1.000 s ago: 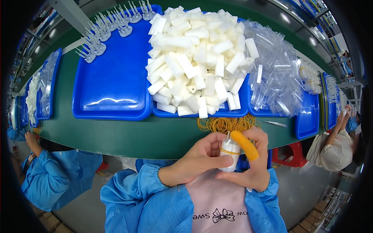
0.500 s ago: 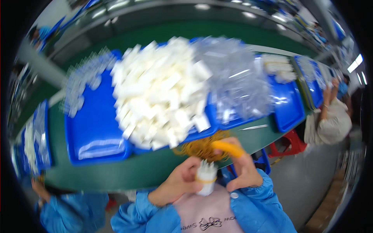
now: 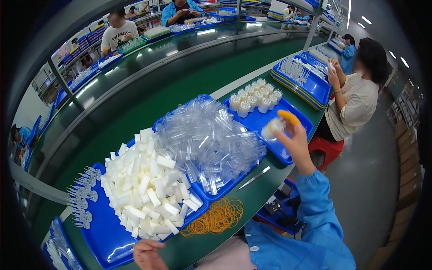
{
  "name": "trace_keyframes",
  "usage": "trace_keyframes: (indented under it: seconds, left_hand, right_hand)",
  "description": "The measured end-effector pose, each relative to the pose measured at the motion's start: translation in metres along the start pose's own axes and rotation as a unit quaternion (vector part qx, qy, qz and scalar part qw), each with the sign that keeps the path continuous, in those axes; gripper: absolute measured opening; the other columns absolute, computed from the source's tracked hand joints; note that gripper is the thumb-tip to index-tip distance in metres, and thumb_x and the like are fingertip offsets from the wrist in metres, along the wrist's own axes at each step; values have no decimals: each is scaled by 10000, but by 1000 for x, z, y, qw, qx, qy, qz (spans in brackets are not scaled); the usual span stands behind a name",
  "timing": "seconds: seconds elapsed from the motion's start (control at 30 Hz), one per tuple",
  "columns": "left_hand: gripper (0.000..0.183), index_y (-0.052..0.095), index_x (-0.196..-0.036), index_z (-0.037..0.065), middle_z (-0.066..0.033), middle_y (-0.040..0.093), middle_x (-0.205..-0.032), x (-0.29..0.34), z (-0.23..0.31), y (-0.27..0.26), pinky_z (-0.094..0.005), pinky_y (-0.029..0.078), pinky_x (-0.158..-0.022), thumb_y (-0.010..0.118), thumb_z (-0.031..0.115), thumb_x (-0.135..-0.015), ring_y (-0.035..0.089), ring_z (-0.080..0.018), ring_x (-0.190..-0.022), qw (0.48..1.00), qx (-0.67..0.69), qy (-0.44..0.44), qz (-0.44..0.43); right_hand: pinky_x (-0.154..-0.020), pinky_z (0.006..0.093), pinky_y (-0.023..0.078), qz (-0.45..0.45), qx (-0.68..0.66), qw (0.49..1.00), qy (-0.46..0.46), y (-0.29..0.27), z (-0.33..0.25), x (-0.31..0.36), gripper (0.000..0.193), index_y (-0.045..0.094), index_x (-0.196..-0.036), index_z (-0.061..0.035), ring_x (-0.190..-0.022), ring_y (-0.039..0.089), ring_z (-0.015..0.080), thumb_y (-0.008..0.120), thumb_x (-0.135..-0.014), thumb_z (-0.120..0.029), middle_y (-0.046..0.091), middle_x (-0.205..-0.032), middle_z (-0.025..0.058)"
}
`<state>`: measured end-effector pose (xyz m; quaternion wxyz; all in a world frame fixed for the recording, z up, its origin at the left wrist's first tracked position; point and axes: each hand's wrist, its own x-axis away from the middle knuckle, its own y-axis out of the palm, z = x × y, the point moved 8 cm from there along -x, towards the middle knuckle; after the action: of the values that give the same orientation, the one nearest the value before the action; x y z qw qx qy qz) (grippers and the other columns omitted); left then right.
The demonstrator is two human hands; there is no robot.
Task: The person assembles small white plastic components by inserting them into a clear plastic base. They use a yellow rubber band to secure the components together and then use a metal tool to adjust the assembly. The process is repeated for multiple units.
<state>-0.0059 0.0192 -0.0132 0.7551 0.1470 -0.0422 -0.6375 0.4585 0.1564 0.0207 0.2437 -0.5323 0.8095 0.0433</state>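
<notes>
At the lower edge, the left hand is loosely half-open, fingers bent, with nothing seen in its grasp; it is partly cut off, beside the near edge of a blue tray. Clear pronged parts line that tray's far-left side. White blocks are heaped next to it, and a loose pile of yellow rubber bands lies on the green bench just in front. Tweezers lie further right, before a tray of clear sleeves.

The right hand, an orange finger cot on one finger, is closed around a white bundle — blurred, over the near part of another blue tray; whether the bundle touches it, I cannot tell. Similar bundles stand grouped at that tray's far end. Beyond are stacked trays and a seated co-worker — both hands raised. Other people sit across the far line.
</notes>
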Motion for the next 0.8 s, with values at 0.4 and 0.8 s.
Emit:
trace_keyframes:
  seconds: [0.4, 0.8]
  left_hand:
    - [144, 450, -870, 75, -44, 484, -890, -4, 26, -82, -296, 427, -776, 515, 190, -925, 492, -142, -821, 983, -19, 85, 160]
    - [274, 558, -1120, 15, -46, 583, -912, -90, 39, -133, -240, 439, -737, 612, 111, -870, 546, -117, -822, 934, -328, 63, 123]
  right_hand:
    - [-689, 287, 450, 91, 305, 940, -122, -1, 42, -63, 426, 595, -1121, -56, -801, 534, 208, 721, -718, -113, 502, -975, 84]
    - [-843, 384, 423, -288, 146, 876, -357, 173, -121, 41, 262, 640, -955, -58, -944, 554, 267, 697, -701, -33, 572, -1012, 75]
